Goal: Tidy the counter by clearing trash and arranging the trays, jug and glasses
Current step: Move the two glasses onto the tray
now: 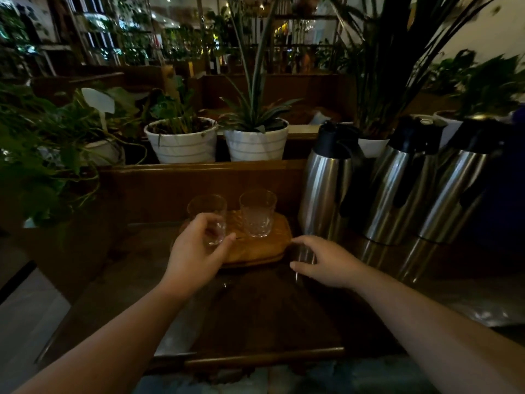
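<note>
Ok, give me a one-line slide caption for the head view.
Left hand grips a glass on the wooden tray; right hand reaches a glass beside it.

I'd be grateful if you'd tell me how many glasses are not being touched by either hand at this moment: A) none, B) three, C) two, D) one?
D: the left hand grips one glass, the right hand covers another glass, and only the textured glass on the wooden tray stands free.

Two clear tumblers stand upright on a small wooden tray (257,248): the left glass (208,216) and the patterned right glass (258,213). A third glass (303,255) stands just beside the tray's right edge on the dark tabletop (270,314).
</note>
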